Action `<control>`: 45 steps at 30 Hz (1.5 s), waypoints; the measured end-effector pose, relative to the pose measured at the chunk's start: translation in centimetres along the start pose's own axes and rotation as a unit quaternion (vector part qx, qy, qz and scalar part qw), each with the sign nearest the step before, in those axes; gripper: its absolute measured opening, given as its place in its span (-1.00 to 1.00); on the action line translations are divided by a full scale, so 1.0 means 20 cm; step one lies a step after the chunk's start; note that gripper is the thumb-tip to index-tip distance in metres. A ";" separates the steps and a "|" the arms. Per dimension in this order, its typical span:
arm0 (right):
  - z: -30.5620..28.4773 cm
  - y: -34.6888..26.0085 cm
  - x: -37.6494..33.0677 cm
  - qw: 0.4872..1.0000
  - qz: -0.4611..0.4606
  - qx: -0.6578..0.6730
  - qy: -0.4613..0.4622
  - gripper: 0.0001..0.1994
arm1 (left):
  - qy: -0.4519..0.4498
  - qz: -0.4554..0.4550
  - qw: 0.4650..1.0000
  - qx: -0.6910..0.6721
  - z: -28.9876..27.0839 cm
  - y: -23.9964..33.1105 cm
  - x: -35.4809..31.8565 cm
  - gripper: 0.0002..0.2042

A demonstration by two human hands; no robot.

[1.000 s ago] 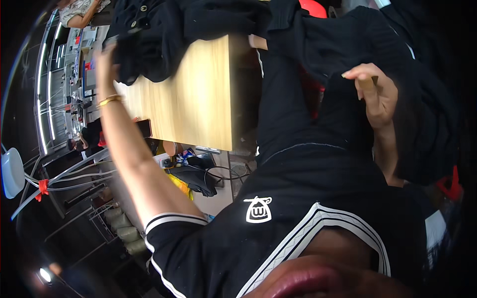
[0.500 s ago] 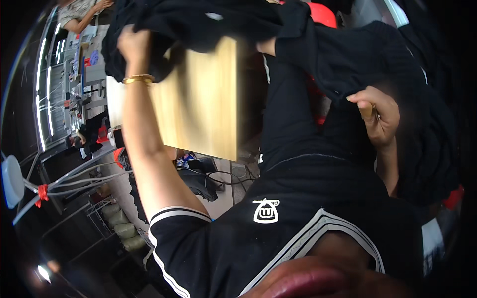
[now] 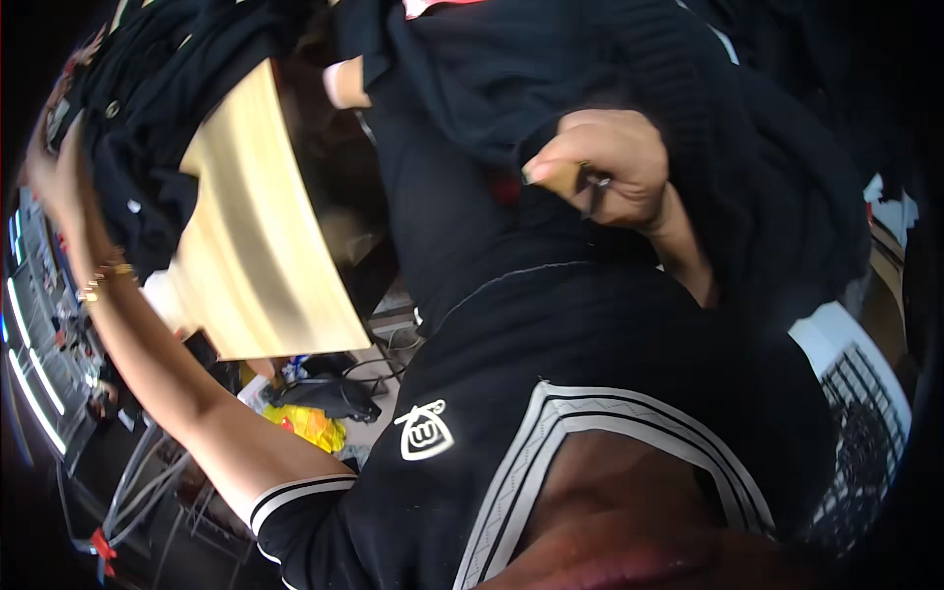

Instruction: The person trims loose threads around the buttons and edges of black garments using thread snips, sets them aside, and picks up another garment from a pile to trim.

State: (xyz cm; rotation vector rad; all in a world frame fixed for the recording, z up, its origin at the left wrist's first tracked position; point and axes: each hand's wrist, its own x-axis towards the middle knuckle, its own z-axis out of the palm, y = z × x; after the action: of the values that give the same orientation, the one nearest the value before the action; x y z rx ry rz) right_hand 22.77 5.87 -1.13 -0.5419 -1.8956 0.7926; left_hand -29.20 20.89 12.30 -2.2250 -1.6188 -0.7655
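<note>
At the far left, my left hand (image 3: pixel 61 182) reaches up beside a black garment with buttons (image 3: pixel 128 128). Its fingers look stretched out and apart, though somewhat blurred, and the garment lies against the hand's inner side. The garment spreads over the far end of a pale wooden tabletop (image 3: pixel 265 216). My right hand (image 3: pixel 619 162) is closed above my lap, around a small tan and dark item too unclear to name. Behind and beside it, a black knitted garment (image 3: pixel 472 88) with a ribbed part drapes over my legs.
A yellow and red bag (image 3: pixel 310 428) and dark cables (image 3: pixel 369 374) lie below the table's near edge. To the right stands a white and black gridded object (image 3: pixel 860 433). Metal tubing tied with a red strip (image 3: pixel 103 551) stands at lower left.
My left hand has moved left and its fingers have spread; the black garment now lies farther left on the table. The view has turned, and my right hand appears more central, still closed.
</note>
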 end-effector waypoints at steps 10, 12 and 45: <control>0.04 -0.05 -0.06 0.999 -0.012 -0.032 -0.024 -0.46 | -0.211 -0.029 0.801 -0.560 0.74 1.79 -0.16 -0.52; 0.05 -0.08 -0.06 0.999 0.009 -0.025 -0.033 -0.44 | -0.192 0.010 0.809 -0.555 0.69 1.94 -0.15 -0.50; -0.09 -0.28 -0.04 0.927 -0.011 -0.373 -0.043 -0.34 | 0.157 -0.433 0.627 -0.628 0.31 0.86 -0.74 -0.70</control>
State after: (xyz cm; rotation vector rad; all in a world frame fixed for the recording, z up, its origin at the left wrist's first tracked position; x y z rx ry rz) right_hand 24.51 2.10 2.96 -0.9527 -2.2586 0.0393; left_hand -14.82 6.80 0.15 -1.2786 -2.1992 -3.1036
